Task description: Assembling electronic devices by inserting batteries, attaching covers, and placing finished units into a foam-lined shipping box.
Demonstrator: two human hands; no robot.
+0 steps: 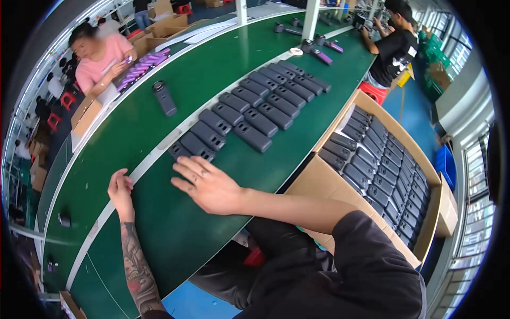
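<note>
Two bare hands come first: our left hand (121, 187), loosely curled with nothing visible in it, hangs by the white strip (154, 158); our right hand (210, 186) is flattened, fingers slightly spread. Beside our right elbow, an open carton (319, 204) holds packed black units (381, 183); a swinging elbow could, we judge, jolt its flap. On the green table (175, 228), the black casings (260, 123) lie in slanting rows, and our right fingertips reach the nearest one, though we cannot tell whether they press or hover. Because the casings sit so close together, a careless sideways sweep could shove one into its neighbours and skew or scuff them. Across the strip lies a lone black device (164, 100); farther off, purple pieces (141, 69) lie before a co-worker in pink (103, 61).
</note>
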